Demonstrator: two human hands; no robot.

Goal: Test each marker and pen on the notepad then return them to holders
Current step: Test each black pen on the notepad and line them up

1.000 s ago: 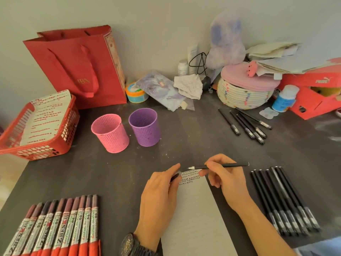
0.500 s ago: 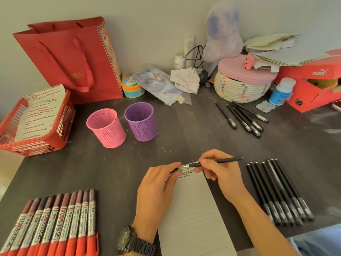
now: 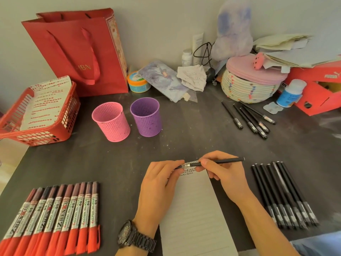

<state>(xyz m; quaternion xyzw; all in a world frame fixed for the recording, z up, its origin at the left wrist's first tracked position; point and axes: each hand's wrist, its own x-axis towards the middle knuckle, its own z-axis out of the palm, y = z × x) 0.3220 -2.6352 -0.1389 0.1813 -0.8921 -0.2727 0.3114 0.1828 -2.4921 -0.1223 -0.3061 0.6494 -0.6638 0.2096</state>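
Dark matte desktop (image 3: 193,137) is filling the view I am monitoring remotely, with a stiff red paper bag (image 3: 77,52) standing against the back wall. A white ruled notepad (image 3: 195,209) is lying flat at the near edge, with black test scribbles (image 3: 187,171) crowding its top.

A row of red-capped markers (image 3: 55,215) is lying at near left, and a row of slim black pens (image 3: 284,196) at near right. Two perforated plastic cups are standing upright mid-desk, the pink holder (image 3: 112,124) just beside the purple holder (image 3: 146,119). I am seeing nothing inside either.

The left hand (image 3: 158,189) is resting over the notepad's left edge, thumb and forefinger pinching a small black cap (image 3: 178,167). The right hand (image 3: 225,174) is gripping the test pen (image 3: 230,160), fingers curled round the barrel, holding it level above the scribbles. Its metal tip is pointing into the cap.

I am judging this as recapping, though uncapping looks alike. The next move is calling for aligned axes, a firm push, then a carry to a holder.
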